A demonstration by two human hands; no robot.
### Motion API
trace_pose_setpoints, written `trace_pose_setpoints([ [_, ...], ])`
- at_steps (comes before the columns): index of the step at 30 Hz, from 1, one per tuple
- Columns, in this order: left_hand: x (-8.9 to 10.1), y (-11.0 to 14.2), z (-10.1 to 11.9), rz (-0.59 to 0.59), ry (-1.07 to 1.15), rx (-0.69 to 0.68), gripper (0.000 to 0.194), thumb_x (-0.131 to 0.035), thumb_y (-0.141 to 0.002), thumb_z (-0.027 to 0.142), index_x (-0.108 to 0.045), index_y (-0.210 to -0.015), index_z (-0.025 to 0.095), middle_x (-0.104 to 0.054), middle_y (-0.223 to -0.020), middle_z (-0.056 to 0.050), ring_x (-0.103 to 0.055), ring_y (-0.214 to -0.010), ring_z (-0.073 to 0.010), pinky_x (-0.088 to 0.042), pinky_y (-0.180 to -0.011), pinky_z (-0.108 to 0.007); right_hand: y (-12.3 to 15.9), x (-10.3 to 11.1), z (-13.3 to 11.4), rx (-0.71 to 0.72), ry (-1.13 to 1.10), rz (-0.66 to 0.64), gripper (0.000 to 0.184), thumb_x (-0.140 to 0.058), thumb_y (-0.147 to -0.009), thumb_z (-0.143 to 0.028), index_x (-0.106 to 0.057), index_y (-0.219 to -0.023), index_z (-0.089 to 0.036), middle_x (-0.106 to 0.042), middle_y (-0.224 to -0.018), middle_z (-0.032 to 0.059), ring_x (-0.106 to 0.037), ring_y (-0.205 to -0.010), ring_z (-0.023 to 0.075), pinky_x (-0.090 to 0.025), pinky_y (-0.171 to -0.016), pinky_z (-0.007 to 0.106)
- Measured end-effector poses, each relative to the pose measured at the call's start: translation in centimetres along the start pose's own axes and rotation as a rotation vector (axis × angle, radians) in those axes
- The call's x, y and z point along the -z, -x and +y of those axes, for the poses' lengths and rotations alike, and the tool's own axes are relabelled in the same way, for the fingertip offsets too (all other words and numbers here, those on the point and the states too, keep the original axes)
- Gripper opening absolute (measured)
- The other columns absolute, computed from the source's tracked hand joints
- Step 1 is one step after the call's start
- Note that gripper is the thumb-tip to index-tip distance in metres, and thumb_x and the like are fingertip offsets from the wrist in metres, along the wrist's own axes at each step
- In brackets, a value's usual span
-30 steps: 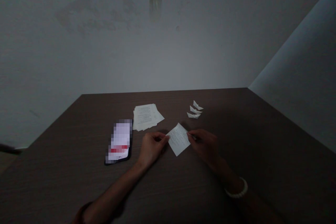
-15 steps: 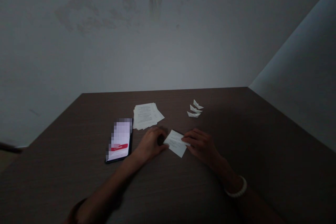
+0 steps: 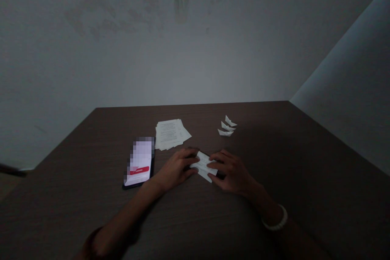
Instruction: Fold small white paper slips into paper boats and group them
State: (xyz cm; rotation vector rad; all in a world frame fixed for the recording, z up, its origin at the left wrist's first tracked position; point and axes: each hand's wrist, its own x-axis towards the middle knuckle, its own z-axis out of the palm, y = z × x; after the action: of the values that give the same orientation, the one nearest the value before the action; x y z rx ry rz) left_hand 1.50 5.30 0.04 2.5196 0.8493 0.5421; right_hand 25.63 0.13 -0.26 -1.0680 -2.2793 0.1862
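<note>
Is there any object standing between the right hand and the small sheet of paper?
Nothing visible stands between them: the right hand touches the small sheet, as does the left hand opposite. The three paper boats lie farther back, beyond the hands.

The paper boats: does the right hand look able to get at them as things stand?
Probably yes: the paper boats lie just beyond the right hand and no object shows between them, though its fingers are on the small sheet and would need to leave it.
</note>
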Motion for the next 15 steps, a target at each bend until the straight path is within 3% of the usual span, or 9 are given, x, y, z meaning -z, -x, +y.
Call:
trace_pose_setpoints([
  [5, -0.3, -0.1, -0.2, 0.005, 0.01, -0.003, 0.027, -0.067, -0.084, 0.024, -0.069, -0.111, 0.019, -0.061, -0.126, -0.011, -0.054, -0.118, -0.0276, -0.045, -0.1, -0.049, -0.2, -0.4, -0.1, -0.065, -0.136, 0.064, 0.01, -0.062, -0.087, -0.023, -0.071, -0.093, -0.023, -0.068, -0.099, 0.0062, -0.061, -0.088, 0.0194, -0.049, -0.081, 0.035],
  [10, -0.2, -0.3, 0.1, 0.003, 0.027, -0.029, 0.022, -0.066, -0.086, 0.023, -0.07, -0.107, 0.02, -0.063, -0.124, -0.01, -0.055, -0.115, -0.0268, -0.045, -0.098, -0.047, -0.3, -1.3, 0.6, -0.257, -0.303, 0.139, 0.012, -0.06, -0.089, -0.023, -0.069, -0.097, -0.024, -0.069, -0.092, 0.0038, -0.063, -0.078, 0.0155, -0.051, -0.071, 0.029],
  [12, -0.2, -0.3, 0.2, 0.0, 0.022, -0.04, 0.019, -0.064, -0.087, 0.022, -0.071, -0.105, 0.02, -0.063, -0.123, -0.009, -0.055, -0.114, -0.0265, -0.044, -0.097, -0.046, -0.3, -1.4, 0.6, -0.335, -0.293, 0.11, 0.02, -0.066, -0.084, -0.024, -0.067, -0.104, -0.025, -0.068, -0.093, 0.003, -0.062, -0.073, 0.0151, -0.05, -0.067, 0.028],
  [15, -0.3, -0.3, 0.4, -0.004, 0.019, -0.055, 0.017, -0.063, -0.088, 0.021, -0.07, -0.103, 0.02, -0.063, -0.122, -0.008, -0.054, -0.114, -0.0261, -0.044, -0.097, -0.044, -0.2, -1.3, 0.4, -0.397, -0.258, 0.057, 0.037, -0.071, -0.078, -0.022, -0.064, -0.114, -0.025, -0.067, -0.095, 0.0029, -0.061, -0.079, 0.0172, -0.049, -0.072, 0.031],
])
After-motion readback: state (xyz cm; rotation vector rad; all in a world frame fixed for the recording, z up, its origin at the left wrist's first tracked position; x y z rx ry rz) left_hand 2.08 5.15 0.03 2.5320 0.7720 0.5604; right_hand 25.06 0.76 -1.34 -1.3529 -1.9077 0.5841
